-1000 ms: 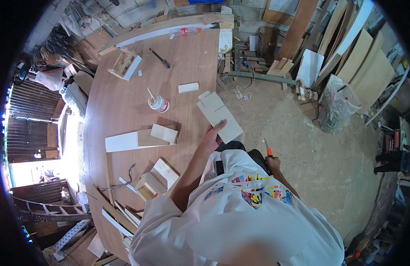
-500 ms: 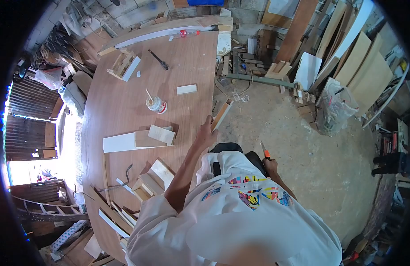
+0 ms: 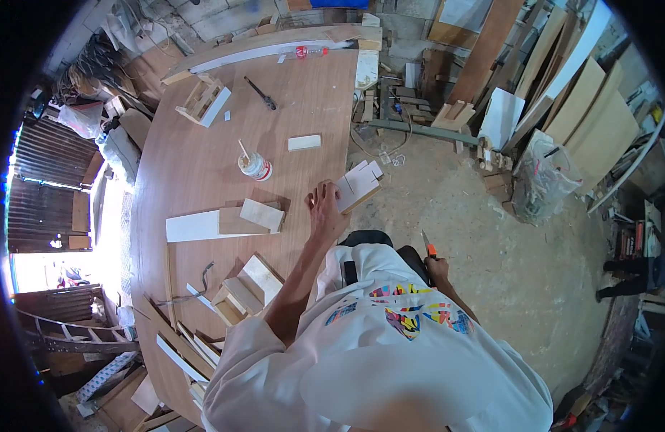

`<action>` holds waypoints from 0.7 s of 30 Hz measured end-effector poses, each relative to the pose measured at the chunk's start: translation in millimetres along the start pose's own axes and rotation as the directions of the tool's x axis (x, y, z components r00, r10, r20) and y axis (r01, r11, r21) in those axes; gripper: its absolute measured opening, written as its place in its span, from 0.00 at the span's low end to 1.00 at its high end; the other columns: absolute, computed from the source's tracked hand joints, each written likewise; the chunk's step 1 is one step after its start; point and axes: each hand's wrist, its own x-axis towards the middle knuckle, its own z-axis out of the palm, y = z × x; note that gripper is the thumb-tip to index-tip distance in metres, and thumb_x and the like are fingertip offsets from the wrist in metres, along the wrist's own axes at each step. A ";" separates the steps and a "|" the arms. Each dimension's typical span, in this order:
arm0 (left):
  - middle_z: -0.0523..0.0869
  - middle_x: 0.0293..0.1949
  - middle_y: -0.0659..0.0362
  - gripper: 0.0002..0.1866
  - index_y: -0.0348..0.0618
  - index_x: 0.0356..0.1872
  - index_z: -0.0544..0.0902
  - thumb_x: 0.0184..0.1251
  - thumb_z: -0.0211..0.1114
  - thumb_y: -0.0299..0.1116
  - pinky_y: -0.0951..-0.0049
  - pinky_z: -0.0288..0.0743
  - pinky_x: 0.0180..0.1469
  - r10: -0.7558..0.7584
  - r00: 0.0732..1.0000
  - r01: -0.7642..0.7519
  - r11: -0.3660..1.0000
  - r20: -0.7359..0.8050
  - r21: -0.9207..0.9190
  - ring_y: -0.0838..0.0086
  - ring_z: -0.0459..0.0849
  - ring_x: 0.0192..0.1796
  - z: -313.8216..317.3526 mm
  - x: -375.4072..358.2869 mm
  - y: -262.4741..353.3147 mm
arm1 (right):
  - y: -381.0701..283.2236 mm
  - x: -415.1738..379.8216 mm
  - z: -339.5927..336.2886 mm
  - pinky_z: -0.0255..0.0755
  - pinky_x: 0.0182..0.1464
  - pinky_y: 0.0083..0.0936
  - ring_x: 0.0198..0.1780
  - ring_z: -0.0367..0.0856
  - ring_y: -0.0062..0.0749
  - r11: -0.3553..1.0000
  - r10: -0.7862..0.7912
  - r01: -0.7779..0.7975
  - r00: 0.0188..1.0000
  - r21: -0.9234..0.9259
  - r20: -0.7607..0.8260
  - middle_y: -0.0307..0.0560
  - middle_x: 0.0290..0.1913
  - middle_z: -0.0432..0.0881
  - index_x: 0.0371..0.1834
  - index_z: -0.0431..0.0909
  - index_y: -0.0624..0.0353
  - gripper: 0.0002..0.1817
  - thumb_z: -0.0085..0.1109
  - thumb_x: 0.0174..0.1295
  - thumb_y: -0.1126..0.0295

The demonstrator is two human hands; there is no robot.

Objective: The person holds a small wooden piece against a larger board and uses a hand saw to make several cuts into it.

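At the right edge of the wooden table, my left hand (image 3: 325, 205) rests on a white-faced board piece (image 3: 359, 184), its fingers bent at the piece's near side. The piece has slots in its far edge and juts past the table edge. My right hand (image 3: 437, 271) is closed round the orange handle of a cutter (image 3: 430, 250), held low beside my leg with its blade pointing away. Left of my left hand lie a small white-topped block (image 3: 262, 214) and a long white board (image 3: 193, 227). A small white piece (image 3: 304, 142) lies farther back.
On the table (image 3: 203, 158) stand an open jar with a stick (image 3: 255, 167), a slotted wooden frame (image 3: 203, 101), a dark tool (image 3: 260, 93) and a wooden box (image 3: 239, 299). A plastic bag (image 3: 545, 176) and leaning boards stand right. A person's legs (image 3: 631, 273) show far right.
The board piece by my left hand has turned from its narrow edge to show its white slotted face. My left hand has shifted slightly left, its fingers now bent over the piece's side.
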 end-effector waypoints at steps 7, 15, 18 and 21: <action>0.70 0.43 0.54 0.27 0.45 0.40 0.65 0.41 0.73 0.25 0.58 0.55 0.56 0.042 0.999 -0.042 0.999 0.006 0.003 0.58 0.70 0.52 1.4 -0.7 -0.5 | -6.6 -4.6 -4.6 0.74 0.39 0.38 0.32 0.84 0.48 0.999 0.034 -0.034 0.999 -0.008 0.016 0.61 0.27 0.83 0.27 0.82 0.72 0.21 0.60 0.41 0.59; 0.71 0.39 0.56 0.25 0.45 0.38 0.67 0.41 0.73 0.27 0.58 0.57 0.54 -0.025 0.987 0.041 0.994 0.156 -0.098 0.59 0.73 0.49 -0.4 -1.6 -0.3 | -0.3 -2.1 -1.4 0.75 0.38 0.39 0.32 0.84 0.48 0.999 0.032 -0.032 0.999 -0.020 0.003 0.61 0.27 0.84 0.27 0.83 0.72 0.20 0.60 0.40 0.61; 0.72 0.39 0.56 0.24 0.45 0.37 0.67 0.40 0.73 0.28 0.59 0.57 0.54 -0.021 0.987 0.038 0.994 0.161 -0.105 0.60 0.73 0.49 0.1 -2.3 0.5 | -4.0 -6.8 -4.3 0.75 0.39 0.39 0.33 0.85 0.48 0.999 0.041 -0.041 0.999 0.013 0.010 0.61 0.28 0.84 0.27 0.82 0.72 0.20 0.60 0.41 0.61; 0.72 0.40 0.56 0.23 0.45 0.37 0.68 0.40 0.73 0.27 0.60 0.57 0.54 -0.036 0.984 0.053 0.994 0.173 -0.093 0.60 0.74 0.49 -2.2 -2.4 4.4 | -9.3 -13.2 -8.6 0.73 0.36 0.37 0.30 0.82 0.43 0.998 0.027 -0.029 0.999 0.052 0.038 0.58 0.24 0.82 0.25 0.81 0.72 0.21 0.61 0.41 0.59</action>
